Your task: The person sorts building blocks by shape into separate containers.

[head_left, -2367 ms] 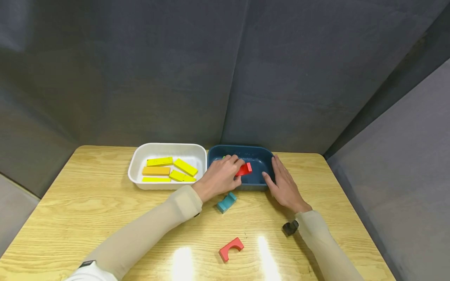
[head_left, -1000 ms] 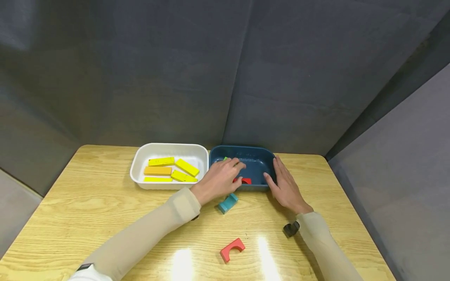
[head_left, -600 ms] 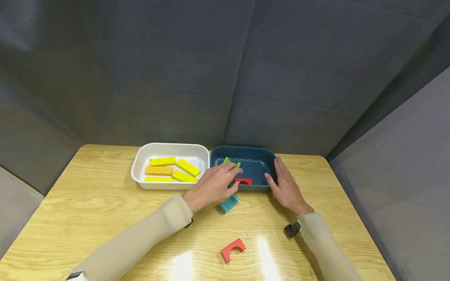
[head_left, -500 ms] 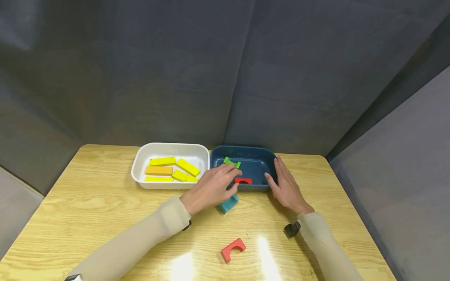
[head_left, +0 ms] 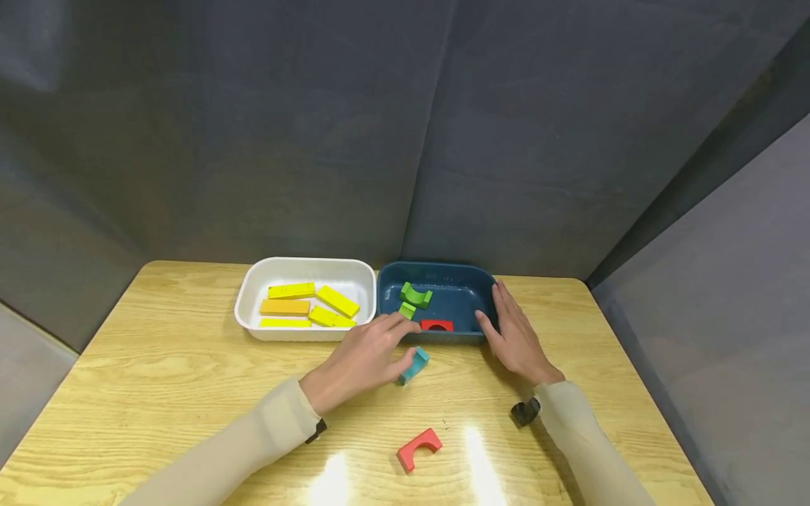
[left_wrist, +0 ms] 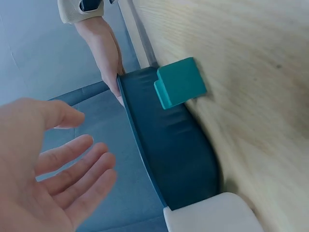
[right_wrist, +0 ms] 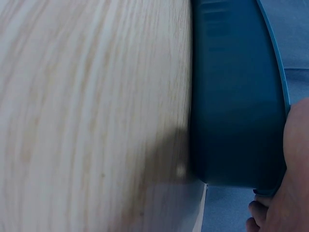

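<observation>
My left hand hovers open at centre frame beside the teal block; my right hand rests flat-fingered against the blue tray.

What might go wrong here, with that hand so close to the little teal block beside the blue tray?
The left hand is open beside the teal block, which lies on the table close to the blue tray; a careless grab might knock it away. The right hand only rests against the tray's side, so a bump could shift it. The red arch block near the table's front edge might get swept off by a sleeve.
</observation>
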{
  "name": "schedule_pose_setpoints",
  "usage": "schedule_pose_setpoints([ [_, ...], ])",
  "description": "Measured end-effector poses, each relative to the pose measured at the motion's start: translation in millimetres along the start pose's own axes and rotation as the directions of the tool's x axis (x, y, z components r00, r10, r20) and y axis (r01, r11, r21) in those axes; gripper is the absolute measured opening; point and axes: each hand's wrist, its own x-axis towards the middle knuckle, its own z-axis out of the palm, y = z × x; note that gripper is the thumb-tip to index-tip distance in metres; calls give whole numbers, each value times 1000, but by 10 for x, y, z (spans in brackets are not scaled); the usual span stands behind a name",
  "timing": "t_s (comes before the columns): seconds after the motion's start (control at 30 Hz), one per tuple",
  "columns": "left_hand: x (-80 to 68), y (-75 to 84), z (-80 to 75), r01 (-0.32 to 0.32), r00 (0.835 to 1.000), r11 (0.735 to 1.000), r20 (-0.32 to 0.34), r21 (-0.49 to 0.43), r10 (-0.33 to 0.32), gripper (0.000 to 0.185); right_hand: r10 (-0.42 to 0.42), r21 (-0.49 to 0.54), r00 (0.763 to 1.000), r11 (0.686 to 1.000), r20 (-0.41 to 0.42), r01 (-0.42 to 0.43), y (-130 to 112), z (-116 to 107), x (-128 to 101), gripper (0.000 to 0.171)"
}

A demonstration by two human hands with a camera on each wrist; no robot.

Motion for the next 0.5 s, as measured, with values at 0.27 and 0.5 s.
schedule_pose_setpoints([
  [0.27, -207, -43, -20, 31, 999, 999, -23, -31, -32, 34, 1, -5, 1000, 1000, 3, -1, 5, -9, 16, 83],
  [0.5, -335, -53, -28, 58, 998, 998, -14, 11, -58, 35, 7, -7, 1000, 1000, 7, -7, -2, 4, 12, 83],
])
